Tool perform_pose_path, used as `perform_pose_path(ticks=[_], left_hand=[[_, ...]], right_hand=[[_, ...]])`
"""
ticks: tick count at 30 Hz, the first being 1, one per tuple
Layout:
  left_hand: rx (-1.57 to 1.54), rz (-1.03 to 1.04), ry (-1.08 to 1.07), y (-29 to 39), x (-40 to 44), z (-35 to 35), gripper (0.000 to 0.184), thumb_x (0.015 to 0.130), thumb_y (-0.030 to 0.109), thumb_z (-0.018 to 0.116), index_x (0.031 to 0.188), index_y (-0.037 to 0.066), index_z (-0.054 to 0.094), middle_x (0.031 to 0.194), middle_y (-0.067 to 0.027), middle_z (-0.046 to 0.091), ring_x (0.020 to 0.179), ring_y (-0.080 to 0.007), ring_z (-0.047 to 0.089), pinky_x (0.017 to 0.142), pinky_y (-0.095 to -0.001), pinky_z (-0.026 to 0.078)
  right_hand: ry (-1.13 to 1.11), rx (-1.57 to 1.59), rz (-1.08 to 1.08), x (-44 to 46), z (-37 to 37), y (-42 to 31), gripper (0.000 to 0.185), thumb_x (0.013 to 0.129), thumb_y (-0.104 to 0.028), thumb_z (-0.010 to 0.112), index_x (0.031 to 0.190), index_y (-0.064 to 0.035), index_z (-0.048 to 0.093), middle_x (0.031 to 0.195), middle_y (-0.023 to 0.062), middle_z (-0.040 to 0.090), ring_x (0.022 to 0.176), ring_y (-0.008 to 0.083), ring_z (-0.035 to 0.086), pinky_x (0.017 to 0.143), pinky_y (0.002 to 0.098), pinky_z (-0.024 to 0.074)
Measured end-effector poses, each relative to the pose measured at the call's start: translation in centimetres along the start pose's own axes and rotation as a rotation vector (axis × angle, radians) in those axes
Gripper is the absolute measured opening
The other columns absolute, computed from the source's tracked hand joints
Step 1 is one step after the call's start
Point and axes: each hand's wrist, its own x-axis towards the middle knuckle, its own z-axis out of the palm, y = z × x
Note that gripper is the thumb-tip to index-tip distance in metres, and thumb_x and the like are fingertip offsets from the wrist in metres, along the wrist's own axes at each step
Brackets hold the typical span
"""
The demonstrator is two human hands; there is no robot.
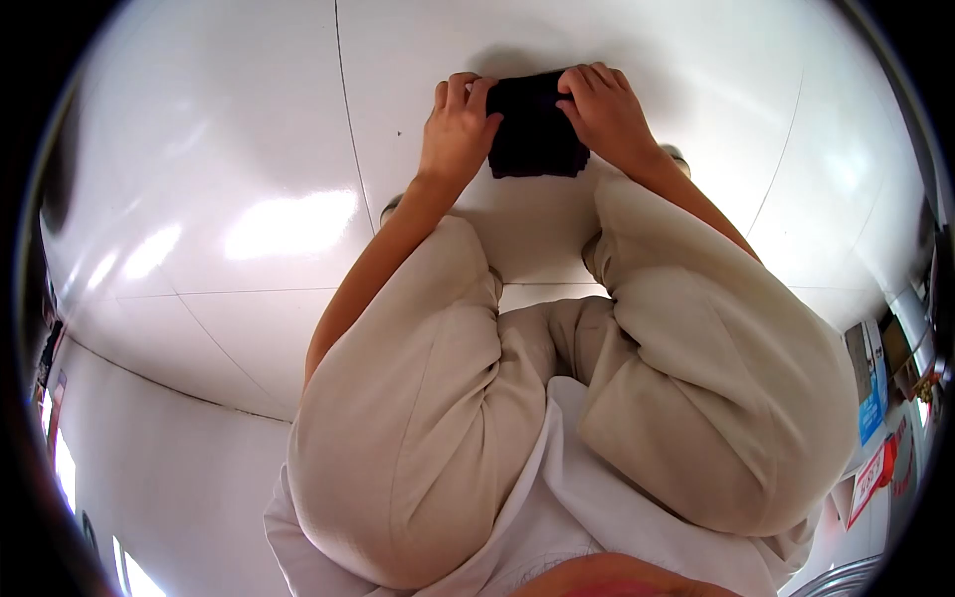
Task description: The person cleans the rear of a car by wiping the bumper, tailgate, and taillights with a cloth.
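A black folded cloth [537,129] hangs or rests just beyond my knees, over the pale floor. On its upper left corner, my left hand [463,119] is closed, thumb against the near face. My right hand [605,109] grips the upper right corner in the same way, its fingers curled over the top edge. The cloth's lower edge shows several stacked layers. Whether it touches the floor I cannot tell.
Shiny white floor tiles [259,129] with thin dark seams spread around me. My bent knees in beige trousers [418,398] frame the near side. To the right are a blue printed box [872,383] and a red-and-white card [867,485].
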Motion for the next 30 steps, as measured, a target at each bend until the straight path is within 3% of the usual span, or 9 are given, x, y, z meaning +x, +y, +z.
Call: perform_pose_path(ticks=[2,4,8,11,14,16,23,25,30], left_hand=[[-0.029,0.064,-0.013,0.0,0.2,0.0,0.051,0.081,0.003,0.077,0.128,0.012,0.062,0.124,-0.0079,0.056,0.109,-0.0295,0.057,0.084,-0.0403,0.057],[-0.027,0.109,-0.028,-0.2,0.4,0.3,0.052,0.08,0.002,0.077,0.129,0.011,0.062,0.125,-0.0081,0.056,0.109,-0.0299,0.057,0.085,-0.0408,0.057],[-0.067,0.172,-0.048,-0.8,0.8,0.3,0.051,0.081,0.002,0.076,0.129,0.011,0.06,0.123,-0.0089,0.056,0.111,-0.0313,0.057,0.089,-0.0422,0.055],[-0.112,0.113,-0.04,-1.6,1.1,0.9,0.045,0.084,0.004,0.075,0.126,0.01,0.06,0.118,-0.0096,0.057,0.111,-0.0324,0.059,0.089,-0.0422,0.056],[-0.029,0.092,-0.001,-0.5,1.7,1.3,0.034,0.082,0.009,0.077,0.113,0.009,0.061,0.111,-0.0097,0.056,0.103,-0.0291,0.063,0.082,-0.0401,0.059],[-0.011,0.04,-0.014,0.1,1.9,1.5,0.031,0.084,0.011,0.077,0.11,0.01,0.061,0.109,-0.0088,0.058,0.101,-0.0294,0.065,0.079,-0.0407,0.059],[0.048,-0.023,0.031,-1.1,2.5,2.1,0.023,0.084,0.015,0.079,0.101,0.012,0.063,0.099,-0.0049,0.063,0.096,-0.0264,0.068,0.073,-0.0393,0.059],[0.044,-0.026,0.034,-0.9,2.5,2.2,0.023,0.083,0.016,0.079,0.1,0.013,0.064,0.099,-0.0041,0.064,0.096,-0.0258,0.068,0.073,-0.0389,0.059],[0.057,-0.03,0.046,-0.9,2.5,2.4,0.023,0.083,0.018,0.08,0.1,0.014,0.065,0.099,-0.0019,0.065,0.095,-0.0242,0.068,0.073,-0.038,0.059]], right_hand=[[-0.01,0.091,0.032,0.0,0.1,-0.1,0.022,0.09,-0.01,0.072,0.101,-0.0062,0.052,0.092,0.0079,0.063,0.087,0.028,0.062,0.082,0.0414,0.0488],[-0.263,0.297,0.302,0.2,-0.8,-0.5,0.02,0.094,-0.012,0.068,0.104,-0.0056,0.052,0.086,0.0094,0.064,0.079,0.028,0.062,0.076,0.0408,0.0491],[-0.356,0.434,0.447,0.6,-0.3,-0.3,0.018,0.098,-0.014,0.065,0.106,-0.005,0.051,0.087,0.0114,0.066,0.079,0.0286,0.064,0.074,0.0398,0.0499],[-0.212,0.491,0.375,0.9,1.1,0.6,0.019,0.096,-0.016,0.066,0.107,-0.0054,0.054,0.092,0.0136,0.069,0.088,0.0324,0.067,0.078,0.0396,0.0517],[-0.167,0.54,0.424,0.2,1.8,2.0,0.022,0.097,-0.019,0.067,0.111,-0.0054,0.057,0.1,0.0138,0.071,0.094,0.0313,0.069,0.082,0.0378,0.0524],[0.024,0.566,0.433,-0.2,2.6,2.6,0.028,0.096,-0.023,0.07,0.111,-0.0029,0.058,0.105,0.0133,0.072,0.1,0.0277,0.07,0.086,0.0361,0.0527],[-0.015,0.575,0.72,-1.5,3.0,3.1,0.051,0.087,-0.04,0.079,0.111,0.0021,0.061,0.102,0.013,0.072,0.1,0.0211,0.07,0.085,0.0335,0.0527],[-0.472,0.491,0.898,-1.1,0.6,2.6,0.051,0.086,-0.042,0.079,0.108,0.0023,0.065,0.095,0.0127,0.072,0.092,0.0217,0.07,0.082,0.0344,0.0531],[-0.262,0.533,0.702,-3.8,1.4,0.5,0.042,0.089,-0.037,0.075,0.099,0.0028,0.064,0.086,0.015,0.072,0.079,0.0284,0.069,0.075,0.0389,0.0533]])
